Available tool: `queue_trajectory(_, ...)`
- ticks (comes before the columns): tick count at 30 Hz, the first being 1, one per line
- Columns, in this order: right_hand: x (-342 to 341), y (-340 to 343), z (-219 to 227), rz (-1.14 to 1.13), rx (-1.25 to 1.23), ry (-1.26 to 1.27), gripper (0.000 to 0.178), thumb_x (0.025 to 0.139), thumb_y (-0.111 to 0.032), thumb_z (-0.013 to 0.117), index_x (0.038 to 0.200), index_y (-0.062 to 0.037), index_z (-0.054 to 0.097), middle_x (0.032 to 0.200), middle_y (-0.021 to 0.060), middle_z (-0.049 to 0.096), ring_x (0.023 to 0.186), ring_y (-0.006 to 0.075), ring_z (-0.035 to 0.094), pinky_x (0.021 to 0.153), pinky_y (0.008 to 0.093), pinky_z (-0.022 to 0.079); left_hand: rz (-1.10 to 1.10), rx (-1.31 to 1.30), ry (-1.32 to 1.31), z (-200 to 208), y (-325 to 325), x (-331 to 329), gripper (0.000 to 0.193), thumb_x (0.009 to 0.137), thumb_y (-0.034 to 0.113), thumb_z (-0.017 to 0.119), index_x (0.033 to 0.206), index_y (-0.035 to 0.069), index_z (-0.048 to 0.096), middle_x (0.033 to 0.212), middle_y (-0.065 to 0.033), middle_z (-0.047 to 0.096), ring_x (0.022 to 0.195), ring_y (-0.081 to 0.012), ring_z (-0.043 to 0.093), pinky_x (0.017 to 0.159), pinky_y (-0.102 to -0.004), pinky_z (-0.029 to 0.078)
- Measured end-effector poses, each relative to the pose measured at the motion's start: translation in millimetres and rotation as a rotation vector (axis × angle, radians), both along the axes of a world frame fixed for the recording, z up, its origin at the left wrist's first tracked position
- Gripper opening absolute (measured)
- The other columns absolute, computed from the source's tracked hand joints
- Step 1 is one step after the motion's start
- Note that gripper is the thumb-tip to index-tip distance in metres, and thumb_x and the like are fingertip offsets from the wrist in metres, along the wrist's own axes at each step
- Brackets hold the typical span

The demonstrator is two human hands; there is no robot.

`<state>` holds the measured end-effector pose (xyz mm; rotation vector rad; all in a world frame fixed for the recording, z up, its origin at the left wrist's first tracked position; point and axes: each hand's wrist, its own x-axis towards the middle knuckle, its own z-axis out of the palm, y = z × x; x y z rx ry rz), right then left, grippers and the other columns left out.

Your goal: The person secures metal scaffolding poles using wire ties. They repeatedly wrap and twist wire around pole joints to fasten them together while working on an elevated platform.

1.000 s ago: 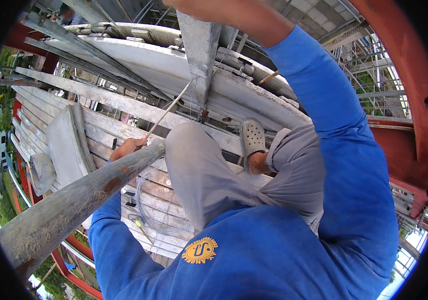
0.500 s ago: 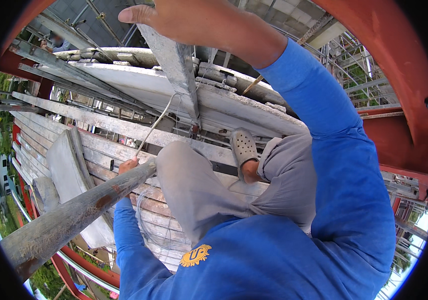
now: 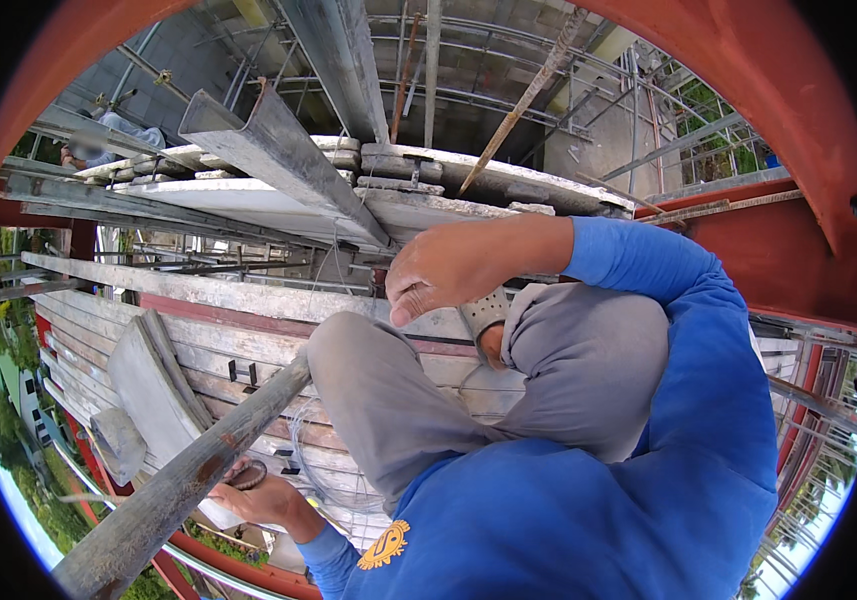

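My left hand [image 3: 260, 500] is low on the left, behind a grey pole [image 3: 188, 452], with its fingers curled. A brown, rounded piece [image 3: 247, 474] shows in it; a thin rod [image 3: 90, 497] sticks out past the pole, apparently part of the same tool. Over my knees, my right hand [image 3: 463, 262] is closed with the thumb bent in, close to my left knee; whatever it may hold is hidden. Beyond it, a grey metal channel [image 3: 273, 155] stands tilted, its upper end nearest me. Thin wire [image 3: 336, 250] hangs by the channel's lower end.
Wooden planks [image 3: 248, 345] lie below me, bearing curved grey sheets [image 3: 158, 385] and loose wire [image 3: 313, 460]. Stacked slabs [image 3: 403, 170] run across the far side. Red steel beams [image 3: 798, 110] frame the view. Another person [image 3: 118, 140] is at far left. Ground shows far below.
My right hand has let go of the channel and come down toward my knees. The channel now leans further left. My left hand has drawn back toward me with the rod, away from the channel.
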<state>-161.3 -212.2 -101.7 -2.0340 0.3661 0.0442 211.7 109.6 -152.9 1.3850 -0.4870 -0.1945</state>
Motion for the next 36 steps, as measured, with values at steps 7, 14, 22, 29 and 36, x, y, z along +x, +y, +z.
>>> queue_trajectory(7, 39.9, 28.9, 19.8, 0.183, 0.095, -0.269, 0.068, 0.104, -0.061, 0.056, 0.132, 0.0000, 0.065, 0.128, 0.0216, 0.066, 0.122, 0.0399, 0.061, 0.107, 0.0474, 0.048, -0.100, -0.082, -0.011, 114.5, -31.1, -152.9, 0.035, 0.111, 0.039, 0.057, 0.121, 0.007, 0.048, 0.108, -0.0084, 0.055, 0.102, -0.0222, 0.060, 0.093, -0.0378, 0.053)
queue_trajectory(14, 50.7, 53.4, 22.7, -0.134, -0.189, -0.774, 0.072, 0.099, -0.060, 0.062, 0.145, -0.0044, 0.059, 0.136, 0.0184, 0.060, 0.125, 0.0374, 0.058, 0.107, 0.0506, 0.046, -0.489, 0.016, -0.201, 37.3, -125.6, -211.0, 0.046, 0.112, 0.038, 0.054, 0.142, 0.005, 0.043, 0.132, -0.0138, 0.054, 0.127, -0.0278, 0.056, 0.108, -0.0450, 0.047)
queue_trajectory(22, 22.8, 44.1, -49.5, -0.345, -0.484, -0.507, 0.035, 0.100, -0.034, 0.068, 0.118, -0.0043, 0.070, 0.117, 0.0118, 0.067, 0.116, 0.0326, 0.060, 0.097, 0.0466, 0.049, -0.711, 0.293, -0.716, -65.0, -171.9, -243.3, 0.051, 0.105, 0.034, 0.066, 0.139, -0.002, 0.054, 0.135, -0.0241, 0.062, 0.122, -0.0364, 0.065, 0.096, -0.0490, 0.052)
queue_trajectory(29, -68.9, 48.6, -113.2, -0.471, -0.293, -0.036, 0.034, 0.109, -0.028, 0.055, 0.123, 0.0019, 0.065, 0.114, 0.0185, 0.066, 0.104, 0.0394, 0.064, 0.090, 0.0475, 0.053, -1.073, 1.080, -0.687, -92.6, -238.7, -145.8, 0.031, 0.098, 0.032, 0.072, 0.099, 0.002, 0.078, 0.092, -0.0242, 0.075, 0.091, -0.0424, 0.073, 0.081, -0.0503, 0.055)
queue_trajectory(36, -103.0, 76.2, -158.2, -0.645, -0.303, 0.003, 0.039, 0.111, -0.025, 0.054, 0.145, -0.0064, 0.055, 0.118, 0.0240, 0.071, 0.106, 0.0454, 0.068, 0.088, 0.0516, 0.057, -0.889, 1.240, -0.779, -200.0, -320.2, -72.0, 0.038, 0.099, 0.035, 0.070, 0.096, -0.001, 0.078, 0.094, -0.0258, 0.076, 0.088, -0.0445, 0.074, 0.081, -0.0510, 0.058)
